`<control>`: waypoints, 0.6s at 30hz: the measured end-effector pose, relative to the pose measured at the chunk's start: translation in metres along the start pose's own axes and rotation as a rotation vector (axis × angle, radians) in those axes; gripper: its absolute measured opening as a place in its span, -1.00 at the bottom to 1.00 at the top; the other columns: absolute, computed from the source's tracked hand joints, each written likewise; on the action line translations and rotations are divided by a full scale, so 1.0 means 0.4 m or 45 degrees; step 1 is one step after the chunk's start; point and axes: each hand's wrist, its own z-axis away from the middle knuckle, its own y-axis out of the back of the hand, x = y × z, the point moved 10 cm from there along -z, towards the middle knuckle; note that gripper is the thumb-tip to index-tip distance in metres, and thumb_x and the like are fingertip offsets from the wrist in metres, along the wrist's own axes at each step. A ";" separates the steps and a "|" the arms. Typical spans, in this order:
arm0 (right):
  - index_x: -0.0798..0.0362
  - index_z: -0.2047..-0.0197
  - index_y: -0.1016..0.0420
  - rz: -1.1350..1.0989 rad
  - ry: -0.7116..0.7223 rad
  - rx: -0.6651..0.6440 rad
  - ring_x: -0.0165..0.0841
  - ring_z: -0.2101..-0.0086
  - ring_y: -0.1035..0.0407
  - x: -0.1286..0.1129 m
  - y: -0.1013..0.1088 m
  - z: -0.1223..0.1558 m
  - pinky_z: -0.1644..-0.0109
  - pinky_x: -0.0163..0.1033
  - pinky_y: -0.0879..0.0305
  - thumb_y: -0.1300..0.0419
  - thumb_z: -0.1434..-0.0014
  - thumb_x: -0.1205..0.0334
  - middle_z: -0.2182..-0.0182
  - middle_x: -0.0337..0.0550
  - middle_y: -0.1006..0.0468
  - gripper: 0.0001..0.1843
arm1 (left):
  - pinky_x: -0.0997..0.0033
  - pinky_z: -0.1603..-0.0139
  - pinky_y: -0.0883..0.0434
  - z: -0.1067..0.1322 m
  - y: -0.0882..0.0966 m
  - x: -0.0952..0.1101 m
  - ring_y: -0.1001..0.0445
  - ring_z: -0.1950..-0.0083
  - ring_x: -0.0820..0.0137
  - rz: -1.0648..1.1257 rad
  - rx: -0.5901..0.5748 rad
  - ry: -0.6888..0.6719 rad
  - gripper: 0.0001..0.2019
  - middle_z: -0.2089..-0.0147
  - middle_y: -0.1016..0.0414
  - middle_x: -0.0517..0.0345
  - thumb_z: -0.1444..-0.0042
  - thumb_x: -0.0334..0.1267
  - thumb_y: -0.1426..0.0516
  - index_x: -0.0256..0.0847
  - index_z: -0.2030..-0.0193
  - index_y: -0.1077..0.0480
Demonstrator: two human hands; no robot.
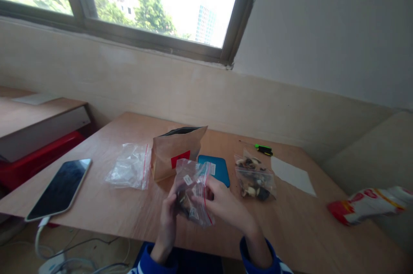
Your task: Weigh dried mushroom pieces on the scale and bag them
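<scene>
Both hands are on a clear zip bag (193, 188) with a red seal line, held above the table's front part. Some dark contents show in its lower half; I cannot make out their kind. My left hand (168, 213) grips the bag's left side. My right hand (226, 203) has its fingers closed at the red seal on the right side. Just behind the bag stands an open brown paper pouch (164, 153) with a red label. A blue flat item (221, 170) lies behind my right hand, partly covered.
Clear zip bags (129, 166) lie left of the pouch, with a phone (61, 188) on a charging cable farther left. To the right are filled zip bags (256, 183), a green-and-black screwdriver (263, 149), white paper (292, 174) and a red-and-white bottle (368, 205) lying down.
</scene>
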 end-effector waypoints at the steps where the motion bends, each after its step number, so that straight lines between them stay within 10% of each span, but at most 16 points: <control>1: 0.00 0.10 -0.52 0.013 0.016 0.001 -0.27 0.22 -0.44 0.003 -0.004 0.001 0.09 -0.19 -0.38 -0.27 -0.12 0.16 0.21 -0.17 -0.56 -0.74 | 0.17 -0.18 -0.35 -0.002 -0.009 0.002 -0.39 -0.19 0.11 -0.034 -0.039 -0.008 -0.62 -0.04 -0.56 0.04 0.04 0.02 -0.17 -0.14 0.15 -0.55; 6: -0.09 -0.10 -0.46 0.028 0.099 -0.106 -0.15 -0.04 -0.38 0.007 -0.031 0.019 -0.16 -0.07 -0.27 -0.37 0.00 0.14 -0.01 -0.10 -0.50 -0.45 | 0.27 -0.11 -0.37 -0.020 -0.025 0.016 -0.46 -0.06 0.16 -0.183 -0.037 -0.105 -0.69 0.11 -0.59 0.04 0.12 -0.03 -0.25 -0.17 0.28 -0.54; 12: -0.03 0.07 -0.53 0.068 -0.022 -0.108 -0.19 0.00 -0.38 0.032 -0.035 0.024 -0.18 -0.09 -0.25 -0.39 0.03 0.20 0.03 -0.10 -0.40 -0.60 | 0.54 0.70 -0.18 -0.014 -0.043 0.003 -0.34 0.62 0.48 -0.252 -0.106 0.028 -0.57 0.43 -0.53 0.14 0.08 0.09 -0.19 -0.21 0.19 -0.43; 18: -0.01 0.20 -0.45 0.031 -0.083 0.061 -0.29 0.16 -0.41 0.020 0.004 0.025 0.03 -0.20 -0.37 -0.40 0.06 0.29 0.15 -0.20 -0.40 -0.67 | 0.54 0.71 -0.18 -0.012 -0.023 0.028 -0.30 0.64 0.48 -0.230 -0.027 0.047 -0.54 0.54 -0.42 0.24 0.12 0.15 -0.19 -0.20 0.24 -0.38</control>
